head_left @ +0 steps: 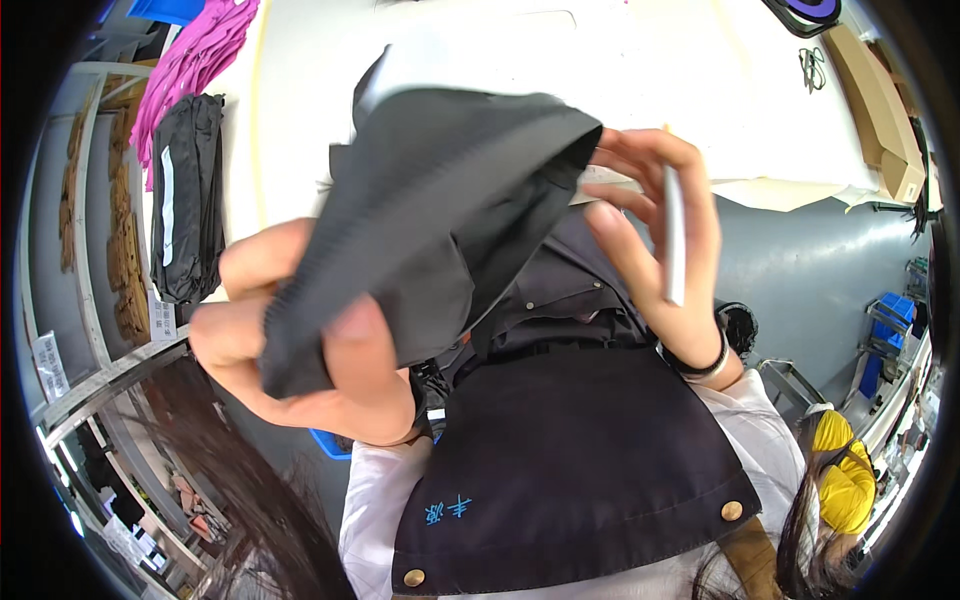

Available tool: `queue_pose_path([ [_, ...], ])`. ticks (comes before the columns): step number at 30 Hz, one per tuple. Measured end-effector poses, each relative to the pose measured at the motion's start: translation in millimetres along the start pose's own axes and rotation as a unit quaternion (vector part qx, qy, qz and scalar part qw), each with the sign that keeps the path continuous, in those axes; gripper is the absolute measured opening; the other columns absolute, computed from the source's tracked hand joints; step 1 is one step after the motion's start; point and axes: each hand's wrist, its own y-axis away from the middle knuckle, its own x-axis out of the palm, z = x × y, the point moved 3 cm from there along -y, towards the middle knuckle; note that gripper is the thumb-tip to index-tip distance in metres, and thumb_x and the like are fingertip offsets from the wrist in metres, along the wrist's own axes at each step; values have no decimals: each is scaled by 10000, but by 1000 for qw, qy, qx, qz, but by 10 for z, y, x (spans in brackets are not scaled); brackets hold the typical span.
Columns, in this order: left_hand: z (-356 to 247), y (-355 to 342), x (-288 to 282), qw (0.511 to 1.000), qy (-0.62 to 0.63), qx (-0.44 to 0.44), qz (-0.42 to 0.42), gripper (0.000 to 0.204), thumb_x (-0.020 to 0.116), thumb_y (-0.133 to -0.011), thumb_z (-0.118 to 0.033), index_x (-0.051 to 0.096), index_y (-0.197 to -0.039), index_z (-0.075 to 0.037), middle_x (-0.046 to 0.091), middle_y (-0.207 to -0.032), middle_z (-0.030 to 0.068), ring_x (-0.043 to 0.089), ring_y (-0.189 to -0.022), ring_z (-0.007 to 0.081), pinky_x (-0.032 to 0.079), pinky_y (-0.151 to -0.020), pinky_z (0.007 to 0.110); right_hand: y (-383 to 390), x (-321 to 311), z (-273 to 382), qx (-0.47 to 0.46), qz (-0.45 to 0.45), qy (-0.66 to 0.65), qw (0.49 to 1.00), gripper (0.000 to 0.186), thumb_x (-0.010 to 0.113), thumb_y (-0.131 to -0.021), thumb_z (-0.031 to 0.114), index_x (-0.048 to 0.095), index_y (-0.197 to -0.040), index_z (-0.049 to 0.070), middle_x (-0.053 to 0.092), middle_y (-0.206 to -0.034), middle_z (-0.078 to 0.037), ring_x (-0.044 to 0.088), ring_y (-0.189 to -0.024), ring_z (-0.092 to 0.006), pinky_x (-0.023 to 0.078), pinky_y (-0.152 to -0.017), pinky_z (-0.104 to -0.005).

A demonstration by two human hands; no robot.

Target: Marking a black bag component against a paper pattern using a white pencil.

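Note:
A piece of black cloth with a gathered, elastic-looking edge hangs in front of me, partly blurred; I cannot tell which garment it is. My left hand grips its lower left corner, thumb on the near face and fingers behind. On the other side, my right hand is at the cloth's right end, its upper fingertips at the edge and partly hidden by it. Across that hand's palm runs a slim white object, straight and narrow, of a kind I cannot make out. The cloth's opening faces right, showing a dark inside.
A white table lies beyond my hands. At its left are a folded black stack and magenta cloth. On the right stand a cardboard box and small black-handled scissors. A person in yellow is at lower right.

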Motion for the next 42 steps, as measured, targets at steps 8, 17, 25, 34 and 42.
queue_pose_path([
  [8,-155,68,-366,977,-123,165,50,354,533,-872,-351,463,-1022,-37,592,-970,205,584,-810,221,463,-735,326,-215,300,-93,29,142,74,987,423,680,-735,-72,529,-1118,24,631,-1008,-112,632,-972,-202,511,-807,-306],
  [17,-44,459,-972,899,-207,372,-103,586,172,-994,-492,490,-963,-1,559,-818,246,541,-626,264,457,-527,329,-428,26,-25,-76,-35,-108,991,193,633,-814,-92,586,-986,-16,667,-991,-145,656,-984,-216,520,-878,-312],
  [25,78,622,-843,973,-217,58,61,456,602,-915,-326,393,-1153,2,554,-805,195,567,-583,200,476,-449,252,-362,-52,272,-234,39,-54,970,215,611,-902,96,454,-1022,12,626,-1039,-290,643,-963,-303,510,-872,-365],
  [34,193,631,295,972,-66,204,97,607,838,-665,-150,492,-1160,-96,418,-1160,154,582,-900,321,542,-718,378,-296,139,367,-401,140,116,898,311,720,-785,77,498,-991,8,657,-1008,-244,624,-862,-291,496,-756,-373],
  [42,-31,369,117,904,-260,228,253,313,527,-812,77,424,-1075,-57,457,-1106,164,568,-1036,376,513,-905,463,-256,112,276,-344,129,127,921,338,711,-828,78,460,-1044,17,601,-1132,-307,599,-1041,-346,516,-820,-395],
])
